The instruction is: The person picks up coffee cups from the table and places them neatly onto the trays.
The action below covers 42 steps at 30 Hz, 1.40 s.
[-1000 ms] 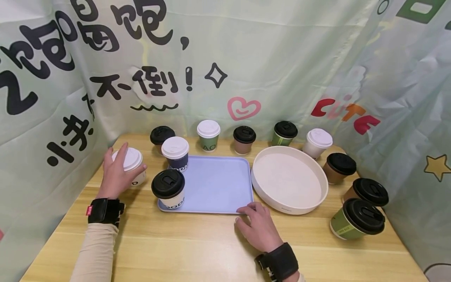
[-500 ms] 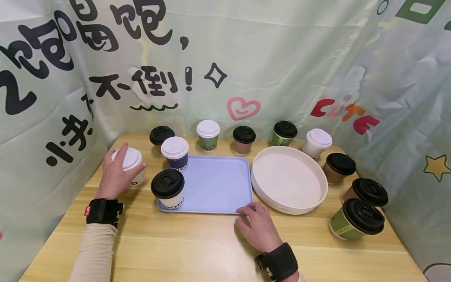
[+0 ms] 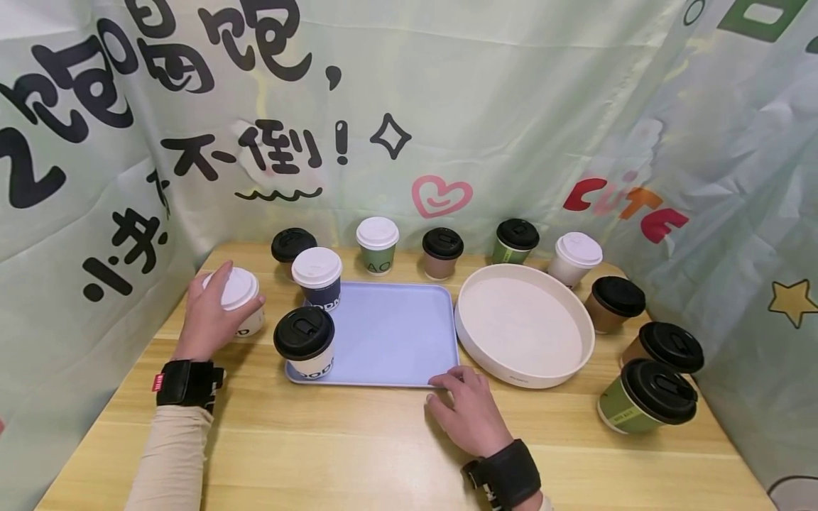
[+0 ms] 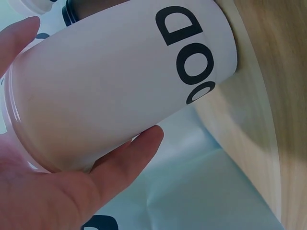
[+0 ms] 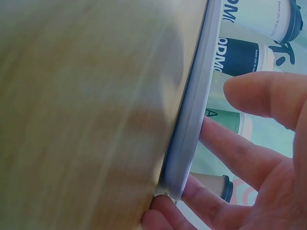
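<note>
My left hand (image 3: 209,316) reaches round a white paper cup (image 4: 115,81) with a white lid (image 3: 240,289) at the table's left side, thumb on one side and fingers on the other. The cup stands upright, and dark letters show low on its wall. My right hand (image 3: 469,411) rests its fingertips at the near right corner of the lilac tray (image 3: 396,341); its thumb is apart from the rim in the right wrist view. On the tray's left part stand a white cup with a black lid (image 3: 304,333) and a navy cup with a white lid (image 3: 317,273).
A round cream tray (image 3: 524,376) adjoins the lilac tray on the right. Several lidded cups line the back, among them a green one (image 3: 378,257). More stand along the right edge, including a green cup with a black lid (image 3: 629,408). A printed cloth (image 3: 511,106) hangs behind.
</note>
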Available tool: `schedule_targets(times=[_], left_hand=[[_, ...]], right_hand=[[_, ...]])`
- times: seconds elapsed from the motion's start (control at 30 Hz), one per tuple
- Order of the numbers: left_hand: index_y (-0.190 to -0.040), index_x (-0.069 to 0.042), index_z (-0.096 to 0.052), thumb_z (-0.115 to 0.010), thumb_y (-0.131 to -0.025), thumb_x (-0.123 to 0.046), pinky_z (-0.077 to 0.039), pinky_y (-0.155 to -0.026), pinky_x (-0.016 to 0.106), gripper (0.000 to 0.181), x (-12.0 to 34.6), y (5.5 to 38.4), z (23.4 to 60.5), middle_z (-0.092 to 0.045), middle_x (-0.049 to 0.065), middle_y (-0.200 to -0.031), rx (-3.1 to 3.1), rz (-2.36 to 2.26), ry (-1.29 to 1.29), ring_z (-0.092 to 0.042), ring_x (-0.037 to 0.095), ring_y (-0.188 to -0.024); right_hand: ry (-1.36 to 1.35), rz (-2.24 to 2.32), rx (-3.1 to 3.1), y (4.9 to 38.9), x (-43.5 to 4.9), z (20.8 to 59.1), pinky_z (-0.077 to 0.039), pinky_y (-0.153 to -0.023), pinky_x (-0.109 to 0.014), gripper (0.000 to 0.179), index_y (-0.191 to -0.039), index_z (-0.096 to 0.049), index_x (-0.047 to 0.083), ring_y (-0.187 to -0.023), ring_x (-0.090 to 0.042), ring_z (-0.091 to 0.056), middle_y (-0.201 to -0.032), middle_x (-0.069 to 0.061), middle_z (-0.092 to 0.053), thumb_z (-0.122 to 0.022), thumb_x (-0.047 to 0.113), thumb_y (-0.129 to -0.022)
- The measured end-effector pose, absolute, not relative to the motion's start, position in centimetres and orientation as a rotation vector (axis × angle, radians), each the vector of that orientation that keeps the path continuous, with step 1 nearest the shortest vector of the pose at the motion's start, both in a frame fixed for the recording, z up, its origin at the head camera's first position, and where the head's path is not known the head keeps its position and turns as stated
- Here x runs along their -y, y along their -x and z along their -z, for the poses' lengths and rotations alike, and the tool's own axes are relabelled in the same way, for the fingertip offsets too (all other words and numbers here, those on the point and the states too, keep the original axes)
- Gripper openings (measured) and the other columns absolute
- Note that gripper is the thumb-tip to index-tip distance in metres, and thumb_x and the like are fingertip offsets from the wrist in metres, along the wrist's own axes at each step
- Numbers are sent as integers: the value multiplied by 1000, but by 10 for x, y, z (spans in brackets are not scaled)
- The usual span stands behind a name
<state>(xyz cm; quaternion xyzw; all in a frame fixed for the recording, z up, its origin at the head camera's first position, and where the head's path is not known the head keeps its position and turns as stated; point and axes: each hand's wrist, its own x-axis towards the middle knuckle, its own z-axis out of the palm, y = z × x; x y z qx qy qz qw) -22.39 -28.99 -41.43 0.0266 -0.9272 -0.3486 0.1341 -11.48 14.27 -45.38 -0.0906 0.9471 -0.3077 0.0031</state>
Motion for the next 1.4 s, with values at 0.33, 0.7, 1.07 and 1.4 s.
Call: schedule_targets(times=[0.33, 0.7, 1.07, 1.4], left_hand=[[-163, -13, -31, -75, -92, -43, -36, -103, 70, 89, 284, 220, 401, -21, 34, -156, 2610, 1070, -164, -36, 53, -131], [-161, -18, -37, -75, -91, -37, -36, -102, 70, 83, 271, 210, 378, -24, 30, -154, 2503, 1084, -199, -33, 47, -133], [-160, -20, -40, -78, -89, -35, -37, -101, 70, 82, 265, 206, 369, -27, 29, -152, 2459, 1091, -188, -37, 46, -131], [-156, -22, -47, -83, -85, -29, -38, -103, 69, 81, 253, 192, 348, -32, 24, -150, 2342, 1102, -102, -39, 41, -132]], right_hand=[[283, 971, -2964, 115, -143, 454, -43, -99, -55, 24, -114, -77, 13, -120, -39, -49, -125, -16, -60, -67, 26, -96], [290, 955, -2975, 115, -143, 455, -43, -98, -54, 25, -114, -77, 13, -119, -39, -50, -124, -15, -60, -68, 27, -96], [277, 967, -2972, 115, -143, 455, -43, -99, -55, 24, -113, -77, 12, -119, -39, -50, -122, -15, -59, -68, 26, -95], [299, 976, -2972, 115, -143, 455, -43, -99, -55, 24, -113, -77, 13, -119, -40, -50, -122, -15, -59, -68, 26, -96]])
